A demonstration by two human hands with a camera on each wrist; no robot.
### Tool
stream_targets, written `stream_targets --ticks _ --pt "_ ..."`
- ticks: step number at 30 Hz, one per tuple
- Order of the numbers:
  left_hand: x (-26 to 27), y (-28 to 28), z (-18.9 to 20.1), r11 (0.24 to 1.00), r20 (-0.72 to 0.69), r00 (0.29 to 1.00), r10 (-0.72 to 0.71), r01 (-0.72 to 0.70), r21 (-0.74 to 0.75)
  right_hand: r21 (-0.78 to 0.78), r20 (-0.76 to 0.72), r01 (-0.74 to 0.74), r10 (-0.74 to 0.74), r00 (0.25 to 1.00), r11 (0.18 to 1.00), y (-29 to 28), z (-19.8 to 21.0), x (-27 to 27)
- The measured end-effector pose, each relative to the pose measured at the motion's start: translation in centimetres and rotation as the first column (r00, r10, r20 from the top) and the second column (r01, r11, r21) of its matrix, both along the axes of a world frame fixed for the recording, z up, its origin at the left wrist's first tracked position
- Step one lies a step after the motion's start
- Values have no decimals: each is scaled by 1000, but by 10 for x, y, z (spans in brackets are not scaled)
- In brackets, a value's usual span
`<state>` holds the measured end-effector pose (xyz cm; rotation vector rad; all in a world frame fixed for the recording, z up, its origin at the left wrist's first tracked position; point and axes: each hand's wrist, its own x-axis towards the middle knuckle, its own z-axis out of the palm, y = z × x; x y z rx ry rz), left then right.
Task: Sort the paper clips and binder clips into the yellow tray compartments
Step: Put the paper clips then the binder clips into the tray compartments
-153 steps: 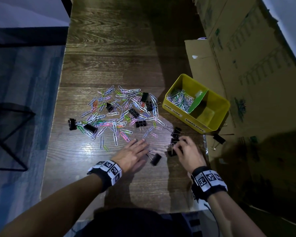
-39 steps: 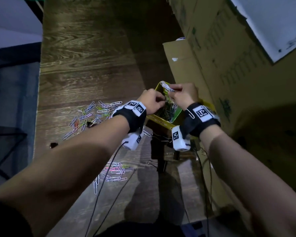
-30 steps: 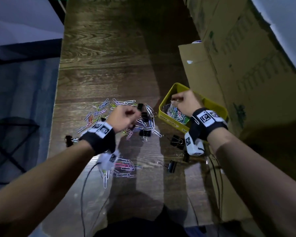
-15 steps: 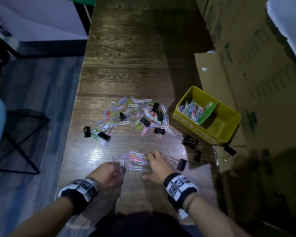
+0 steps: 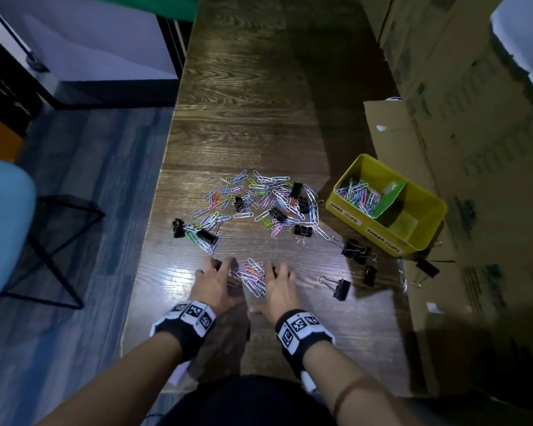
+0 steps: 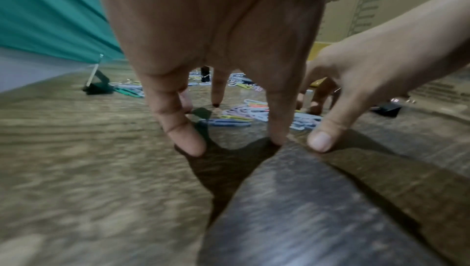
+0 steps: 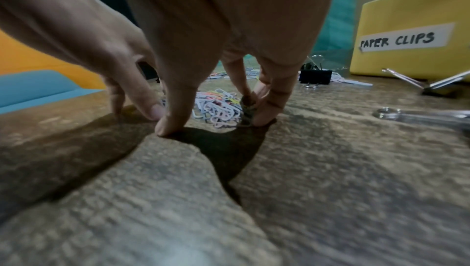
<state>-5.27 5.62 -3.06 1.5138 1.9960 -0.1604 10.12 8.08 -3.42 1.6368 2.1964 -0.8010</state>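
Observation:
A small pile of coloured paper clips (image 5: 250, 276) lies near the table's front edge. My left hand (image 5: 217, 270) and right hand (image 5: 276, 272) stand on either side of it, fingertips on the wood, cupping it without gripping. In the right wrist view the pile (image 7: 218, 107) sits between my fingers (image 7: 267, 109). The yellow tray (image 5: 345, 207) stands at the right. Its left compartment holds paper clips (image 5: 357, 195) behind a green divider (image 5: 391, 199); the right compartment shows bare floor. A larger scatter of paper clips and black binder clips (image 5: 259, 204) lies mid-table.
Several loose binder clips (image 5: 356, 250) lie between my right hand and the tray, one (image 5: 340, 289) close by. Cardboard boxes (image 5: 474, 149) wall off the right side. The table's left edge drops to a blue floor with a chair (image 5: 3, 226).
Both hands left the tray, where they had been over the paper clip compartment, and came back to the front edge. They have now closed in on the small pile, bunching it tighter.

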Motion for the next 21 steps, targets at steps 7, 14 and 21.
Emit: stream_targets --ticks 7,14,21 --pt "43 4 -5 999 71 997 -20 18 36 17 -241 88 -81 967 996 -7 -5 3" --pt "25 21 -7 947 65 947 -314 307 96 14 -230 40 -36 973 999 -8 -7 9" --pt "21 23 -9 896 47 898 -437 430 108 -115 -150 153 -169 974 982 2 -4 17"
